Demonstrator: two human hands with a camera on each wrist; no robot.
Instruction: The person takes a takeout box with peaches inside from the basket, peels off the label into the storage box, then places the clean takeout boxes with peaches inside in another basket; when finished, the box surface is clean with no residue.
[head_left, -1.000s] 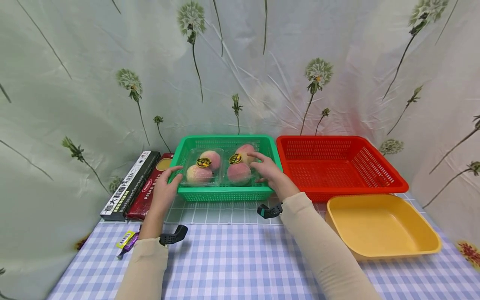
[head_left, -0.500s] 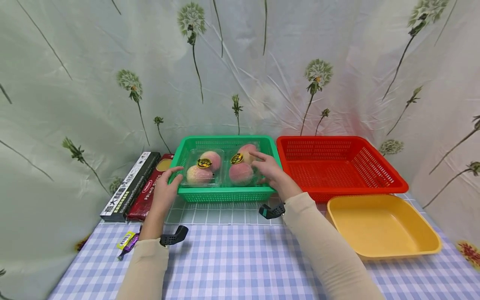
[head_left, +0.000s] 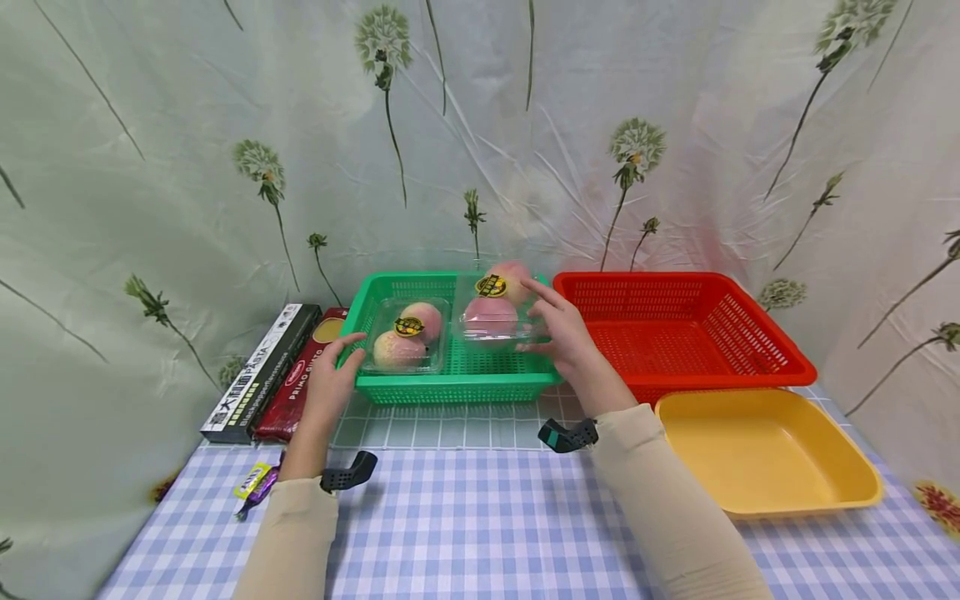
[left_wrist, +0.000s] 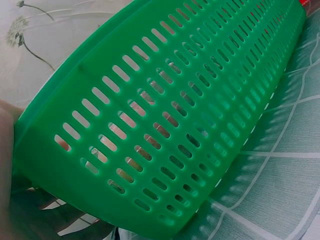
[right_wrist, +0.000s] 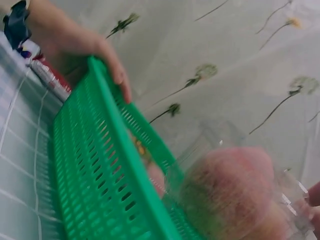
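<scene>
In the head view my right hand [head_left: 567,337] holds a clear plastic pack of peaches [head_left: 491,315] by its right side. The pack, with a round yellow-and-black label, is raised above the right half of the green basket [head_left: 457,390]. A second pack of peaches [head_left: 406,346] lies in the left half of that basket. My left hand [head_left: 332,379] grips the basket's left end, thumb and fingers over the rim, as the right wrist view also shows. Up close in the left wrist view is the basket's slotted wall [left_wrist: 165,115].
A red basket [head_left: 675,385] stands right of the green one, with a yellow tub [head_left: 772,450] in front of it. Left of the green basket lie a pasta box [head_left: 258,375] and a red packet [head_left: 296,392]. Small wrapped sweets [head_left: 257,486] lie on the checked cloth [head_left: 450,517].
My right hand has lifted the right-hand peach pack up out of the green basket, moving slightly right and back. The left hand has stayed at the basket's left end.
</scene>
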